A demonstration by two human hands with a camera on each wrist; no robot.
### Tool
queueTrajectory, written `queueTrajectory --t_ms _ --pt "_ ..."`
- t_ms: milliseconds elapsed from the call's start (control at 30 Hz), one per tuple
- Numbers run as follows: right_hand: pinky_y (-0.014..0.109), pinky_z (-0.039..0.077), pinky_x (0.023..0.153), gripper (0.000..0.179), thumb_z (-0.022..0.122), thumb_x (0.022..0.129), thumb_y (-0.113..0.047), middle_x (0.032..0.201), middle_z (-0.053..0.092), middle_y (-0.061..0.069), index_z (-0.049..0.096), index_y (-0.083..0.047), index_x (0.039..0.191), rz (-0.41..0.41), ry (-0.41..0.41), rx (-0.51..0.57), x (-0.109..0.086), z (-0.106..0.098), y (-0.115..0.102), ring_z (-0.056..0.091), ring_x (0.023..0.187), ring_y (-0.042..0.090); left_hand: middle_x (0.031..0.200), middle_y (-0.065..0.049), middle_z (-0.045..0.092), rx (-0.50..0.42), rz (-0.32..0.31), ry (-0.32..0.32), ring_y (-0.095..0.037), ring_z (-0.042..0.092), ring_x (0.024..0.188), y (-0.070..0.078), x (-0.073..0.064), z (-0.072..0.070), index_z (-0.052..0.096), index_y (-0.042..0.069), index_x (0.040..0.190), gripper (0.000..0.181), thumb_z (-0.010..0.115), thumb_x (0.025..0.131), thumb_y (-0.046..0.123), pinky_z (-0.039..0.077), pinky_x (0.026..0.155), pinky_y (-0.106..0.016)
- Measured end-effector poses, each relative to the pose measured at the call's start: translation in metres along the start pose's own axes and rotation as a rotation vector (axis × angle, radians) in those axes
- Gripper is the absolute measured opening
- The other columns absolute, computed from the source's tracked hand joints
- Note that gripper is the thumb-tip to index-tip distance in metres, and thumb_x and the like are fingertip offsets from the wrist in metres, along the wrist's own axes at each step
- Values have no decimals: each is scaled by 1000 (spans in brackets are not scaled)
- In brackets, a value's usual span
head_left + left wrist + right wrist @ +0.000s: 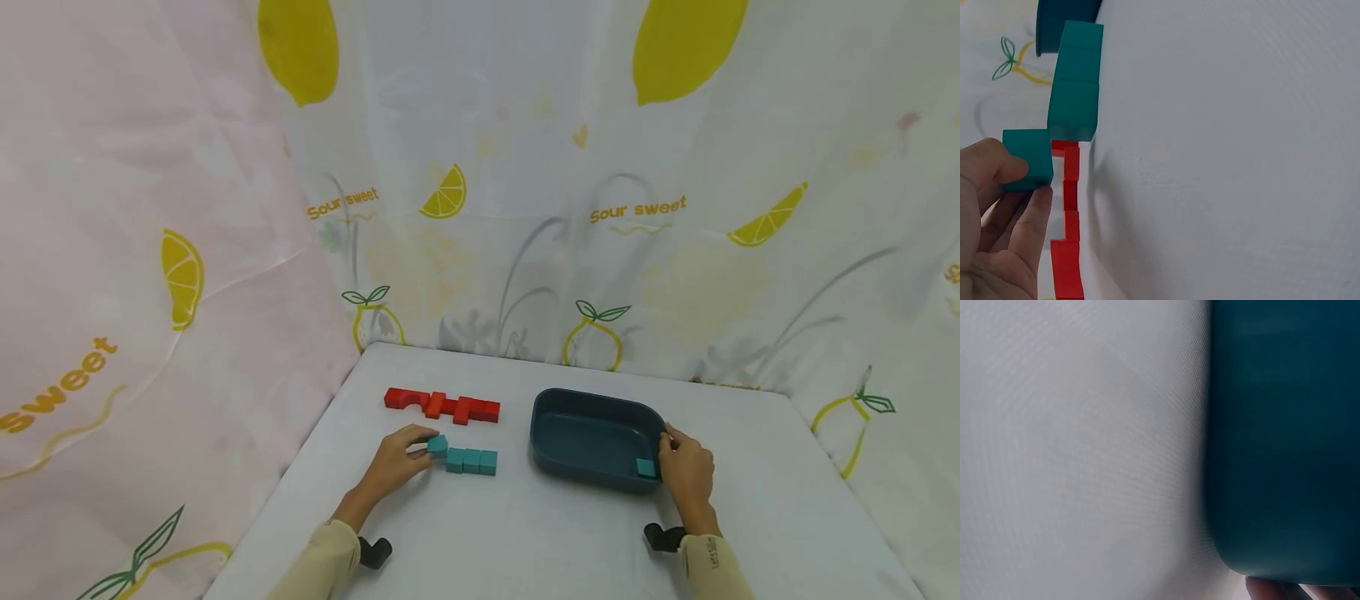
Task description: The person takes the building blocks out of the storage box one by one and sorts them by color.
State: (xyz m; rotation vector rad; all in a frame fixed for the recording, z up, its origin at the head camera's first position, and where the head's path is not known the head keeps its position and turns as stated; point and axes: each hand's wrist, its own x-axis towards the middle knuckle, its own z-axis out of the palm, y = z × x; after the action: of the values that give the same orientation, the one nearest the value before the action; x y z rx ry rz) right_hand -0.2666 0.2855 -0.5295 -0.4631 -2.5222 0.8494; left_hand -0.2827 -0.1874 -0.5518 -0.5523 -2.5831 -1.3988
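Observation:
Between the thumb and fingers of my left hand (pixel 393 461) a teal cube (pixel 1027 160) is pinched, held at the left end of a short row of teal cubes (pixel 471 461). In the left wrist view that row (pixel 1077 81) stretches away beyond the held cube. My right hand (pixel 687 468) grips the right end of a dark blue rectangular basin (pixel 585 479) at its rim. One teal block (pixel 646 467) lies inside, in the near right corner. The right wrist view shows mostly the basin's outer wall (pixel 1285 456), with a few fingertips (pixel 1272 589) at its end.
Behind the teal row, a line of red blocks (pixel 442 406) of several shapes, one with an arched cutout, lies on the white table (pixel 525 533). Lemon-printed curtains (pixel 480 275) hang along the table's back and sides.

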Motion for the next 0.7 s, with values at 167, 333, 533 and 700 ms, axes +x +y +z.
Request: queueTrajectory --t_ms 167,333,533,700 --pt "49 48 63 34 54 97 -13 103 68 27 63 3 125 9 1 2 0 0 -1 64 79 35 112 0 65 13 -3 -15 -23 63 106 -2 -4 -1 69 7 115 34 71 83 -4 54 86 -34" --pt "47 47 64 35 53 97 -14 105 67 27 61 2 127 22 -18 -2 1 0 -2 63 82 35 112 0 65 46 -10 -40 -22 63 107 -5 -7 2 68 8 116 34 72 83 -3 53 87 -34" --pt "38 45 56 35 53 97 -14 104 68 27 61 2 127 25 -24 -1 1 2 -1 60 74 30 113 1 65 71 -22 -71 -22 61 109 -6 -9 4 69 10 117 35 72 83 -1 53 88 -36" --pt "39 46 56 35 54 97 -13 103 68 27 61 3 127 23 -14 -4 1 2 1 60 72 29 114 -1 64 72 -3 -81 -24 60 109 -7 -9 7 68 8 118 34 71 84 -1 54 87 -36"
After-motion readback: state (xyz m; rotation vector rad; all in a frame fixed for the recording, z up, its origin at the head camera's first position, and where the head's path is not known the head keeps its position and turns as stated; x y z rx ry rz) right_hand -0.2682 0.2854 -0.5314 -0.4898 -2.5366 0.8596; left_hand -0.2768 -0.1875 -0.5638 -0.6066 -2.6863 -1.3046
